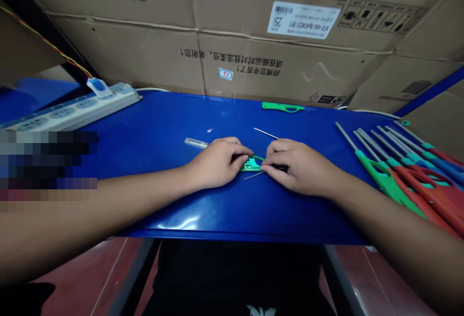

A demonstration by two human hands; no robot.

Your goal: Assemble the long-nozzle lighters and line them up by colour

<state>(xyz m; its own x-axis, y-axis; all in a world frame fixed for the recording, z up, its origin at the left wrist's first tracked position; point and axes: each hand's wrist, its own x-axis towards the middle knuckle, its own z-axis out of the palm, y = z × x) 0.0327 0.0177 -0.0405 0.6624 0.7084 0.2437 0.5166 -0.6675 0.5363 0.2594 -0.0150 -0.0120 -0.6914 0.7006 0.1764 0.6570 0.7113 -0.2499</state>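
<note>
Lighter casing (253,167) lies L-R btwn my hands, L hand (218,163) pinching one end, R hand (300,167) pinching opp. end.

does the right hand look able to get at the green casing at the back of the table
Probably yes: the far green casing lies just beyond the right hand, with only blue tabletop seen between them, though the hand is busy at the nearer green piece.

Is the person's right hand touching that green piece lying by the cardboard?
Apart. The head view shows bare blue tabletop between the right hand and the green piece beyond it.
</note>
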